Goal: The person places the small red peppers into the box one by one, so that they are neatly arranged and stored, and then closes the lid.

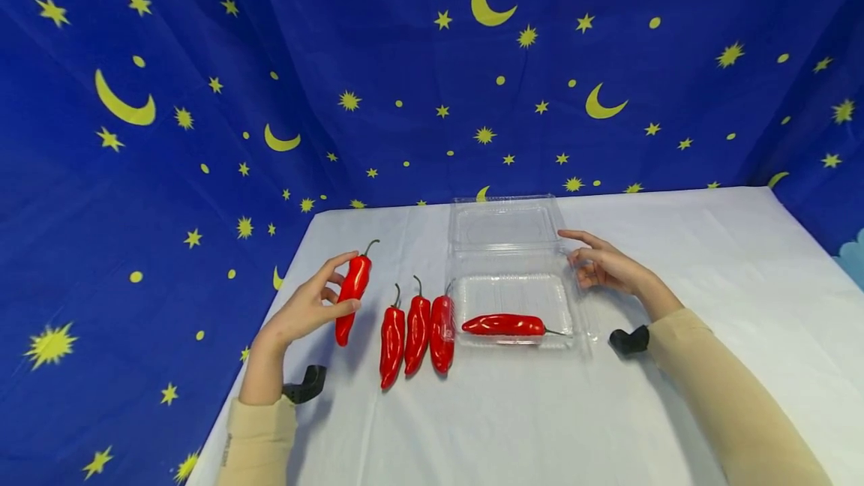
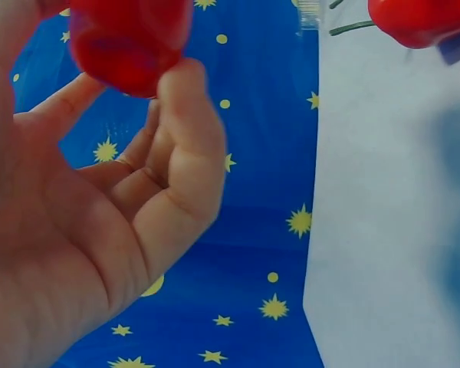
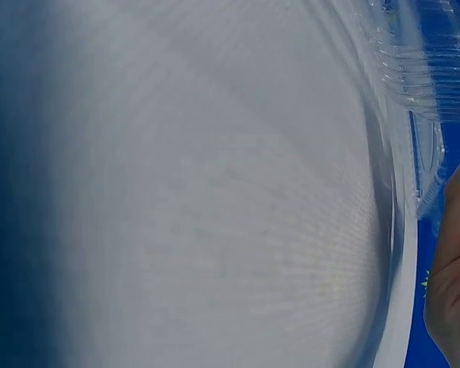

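Note:
My left hand [image 1: 313,306] holds a red chili pepper [image 1: 353,291] upright above the table, pinched between thumb and fingers, its green stem up. In the left wrist view, the lower part of that pepper [image 2: 130,46] shows between the fingers. At the right side of a clear plastic clamshell box [image 1: 513,287], my right hand [image 1: 607,267] has its index finger stretched toward the lid hinge, the other fingers loosely bent by the rim. Whether they touch it, I cannot tell. Inside the opened box, another red pepper [image 1: 506,325] lies sideways along the front, stem right.
Three more red peppers [image 1: 417,336] lie side by side left of the box, stems pointing away; the rightmost touches or overlaps the box's edge in view. A white cloth [image 1: 513,418] covers the table. Behind it hangs a blue star-and-moon curtain [image 1: 418,58].

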`<action>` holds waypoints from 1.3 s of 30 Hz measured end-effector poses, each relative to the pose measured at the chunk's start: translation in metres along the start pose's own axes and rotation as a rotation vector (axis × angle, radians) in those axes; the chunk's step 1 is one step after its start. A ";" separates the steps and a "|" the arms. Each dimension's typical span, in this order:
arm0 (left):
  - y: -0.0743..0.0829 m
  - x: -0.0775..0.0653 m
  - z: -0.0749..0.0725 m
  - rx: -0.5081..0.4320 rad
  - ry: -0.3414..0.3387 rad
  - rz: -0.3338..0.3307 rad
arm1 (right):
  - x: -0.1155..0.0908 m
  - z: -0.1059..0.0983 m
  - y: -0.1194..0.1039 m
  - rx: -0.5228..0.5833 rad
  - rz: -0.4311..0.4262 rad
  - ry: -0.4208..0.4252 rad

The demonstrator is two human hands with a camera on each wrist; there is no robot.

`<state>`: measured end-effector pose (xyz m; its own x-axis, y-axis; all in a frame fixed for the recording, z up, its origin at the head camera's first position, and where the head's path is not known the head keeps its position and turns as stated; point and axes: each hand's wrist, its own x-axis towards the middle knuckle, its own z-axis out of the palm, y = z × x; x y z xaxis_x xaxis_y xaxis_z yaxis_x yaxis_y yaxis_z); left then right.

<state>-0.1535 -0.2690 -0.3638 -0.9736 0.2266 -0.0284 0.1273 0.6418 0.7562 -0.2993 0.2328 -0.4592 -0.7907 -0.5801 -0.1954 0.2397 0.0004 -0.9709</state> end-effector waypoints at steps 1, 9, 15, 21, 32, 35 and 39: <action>0.000 0.000 0.000 -0.011 0.004 0.003 | 0.000 0.000 0.001 -0.003 0.002 0.001; 0.008 0.004 -0.003 -0.076 0.022 0.060 | -0.002 -0.001 0.002 -0.012 0.004 0.007; 0.017 0.015 -0.009 -0.022 -0.006 0.082 | -0.003 -0.002 0.002 -0.027 0.000 0.019; 0.030 0.024 -0.014 -0.004 -0.035 0.095 | -0.004 -0.002 0.002 -0.027 0.008 0.013; 0.043 0.034 -0.016 -0.030 -0.054 0.114 | -0.004 -0.001 0.000 0.004 -0.008 0.007; 0.046 0.035 -0.015 -0.055 -0.070 0.133 | -0.004 0.000 0.000 0.010 -0.004 0.009; 0.052 0.037 -0.016 -0.080 -0.105 0.171 | -0.004 0.000 0.000 0.005 0.000 0.014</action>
<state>-0.1857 -0.2384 -0.3151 -0.9133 0.4053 0.0399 0.2696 0.5283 0.8051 -0.2964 0.2347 -0.4582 -0.7985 -0.5686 -0.1977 0.2428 -0.0037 -0.9701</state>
